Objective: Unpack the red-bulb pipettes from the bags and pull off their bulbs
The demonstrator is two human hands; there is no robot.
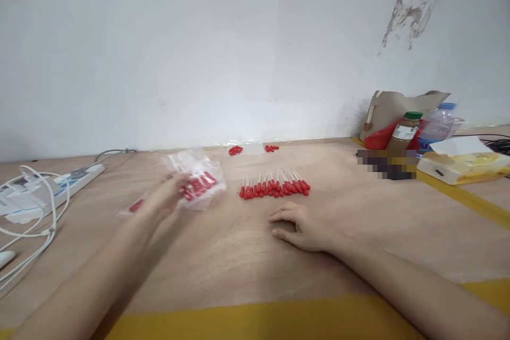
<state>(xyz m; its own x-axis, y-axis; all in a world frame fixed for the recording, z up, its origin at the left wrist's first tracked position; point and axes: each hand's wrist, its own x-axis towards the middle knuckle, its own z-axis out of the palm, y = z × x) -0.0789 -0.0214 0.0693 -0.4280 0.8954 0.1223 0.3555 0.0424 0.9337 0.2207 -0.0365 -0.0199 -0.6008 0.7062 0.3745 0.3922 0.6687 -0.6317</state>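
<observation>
My left hand [171, 191], blurred by motion, is closed on a clear plastic bag [199, 178] with red pieces inside. Beneath its wrist lies another bag, mostly covered, with some red [136, 205] showing. Resting on the table, my right hand [297, 226] is empty, with its thumb apart from the slightly bent fingers. Just beyond it is a row of many thin, pale droppers [274, 186] with red bulbs, the bulbs pointing toward me. Small red pieces [235, 151] and a second little group of red pieces [271, 148] lie with clear plastic by the wall.
On the left are a white power strip [64, 191] and looped white cables [50, 231]. A green-capped bottle [404, 133], a clear bottle [438, 122], a beige bag [402, 103] and a tissue pack [464, 164] stand at right. Yellow tape [255, 321] runs along the front.
</observation>
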